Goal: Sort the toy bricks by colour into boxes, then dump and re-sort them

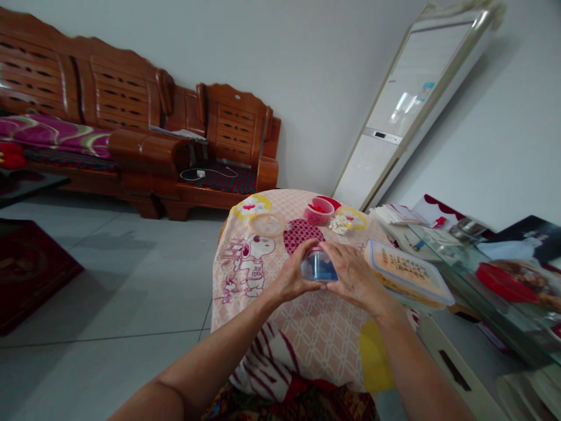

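Between my two hands is a small clear container [319,268] with a dark blue lower part and a pinkish top edge. My left hand [298,270] wraps its left side, thumb low and fingers at the top. My right hand [350,270] grips it from the right in the same way. Behind it on the cloth stands a pink tub [319,211] with red pieces inside. Beside that tub lies a small heap of white pieces [339,225]. A round clear lid [267,225] rests to the left. What exactly is inside the held container I cannot make out.
A patterned cloth [307,327] covers the round table. At its right edge sits a lidded plastic box [407,272]. Further right is a glass shelf [456,263] with a red bowl [504,282]. Wooden seats [232,131] and a tall white air conditioner [403,111] stand behind.
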Demonstrator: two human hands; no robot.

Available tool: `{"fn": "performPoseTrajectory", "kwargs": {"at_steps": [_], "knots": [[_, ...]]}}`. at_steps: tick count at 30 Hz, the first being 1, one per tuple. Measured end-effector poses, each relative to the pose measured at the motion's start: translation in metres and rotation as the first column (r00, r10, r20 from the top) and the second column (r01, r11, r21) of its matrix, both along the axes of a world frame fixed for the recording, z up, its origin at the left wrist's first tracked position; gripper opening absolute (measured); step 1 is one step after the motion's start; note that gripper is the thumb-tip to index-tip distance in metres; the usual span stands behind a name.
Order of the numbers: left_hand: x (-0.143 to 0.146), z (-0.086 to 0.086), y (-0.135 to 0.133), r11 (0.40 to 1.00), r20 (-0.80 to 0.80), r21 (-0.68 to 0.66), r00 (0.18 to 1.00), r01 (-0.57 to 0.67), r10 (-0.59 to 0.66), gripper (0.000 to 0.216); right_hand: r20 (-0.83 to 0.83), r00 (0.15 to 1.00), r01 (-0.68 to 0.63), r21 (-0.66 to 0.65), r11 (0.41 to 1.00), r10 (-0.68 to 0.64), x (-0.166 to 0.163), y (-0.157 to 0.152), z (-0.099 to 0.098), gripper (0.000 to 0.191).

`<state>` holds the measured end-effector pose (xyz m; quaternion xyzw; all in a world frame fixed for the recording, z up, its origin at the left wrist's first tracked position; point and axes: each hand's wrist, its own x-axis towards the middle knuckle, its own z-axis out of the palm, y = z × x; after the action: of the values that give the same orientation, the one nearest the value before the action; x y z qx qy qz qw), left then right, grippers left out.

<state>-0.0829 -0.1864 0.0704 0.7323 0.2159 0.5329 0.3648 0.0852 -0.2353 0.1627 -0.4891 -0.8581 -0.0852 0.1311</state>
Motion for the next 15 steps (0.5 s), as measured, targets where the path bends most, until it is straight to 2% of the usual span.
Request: {"fn": "performPoseTrajectory", "kwargs": {"at_steps": [9,15], "knots": [[-0.0099,-0.0115,0.0106,0.991,0.007,-0.020,0.991,0.136,-0.136,0.104,-0.019,0.998,-0.052,-0.012,0.999,0.052,-0.0077,0.0008,0.0002,0.080],[-0.0063,-0.0112,0.0066,0.997,-0.012,-0.041,0.998,0.059,-0.060,0.092,0.019,0.999,-0.030,0.008,1.000,0.030,-0.0068,0.0001,-0.0009,0.070]]}}
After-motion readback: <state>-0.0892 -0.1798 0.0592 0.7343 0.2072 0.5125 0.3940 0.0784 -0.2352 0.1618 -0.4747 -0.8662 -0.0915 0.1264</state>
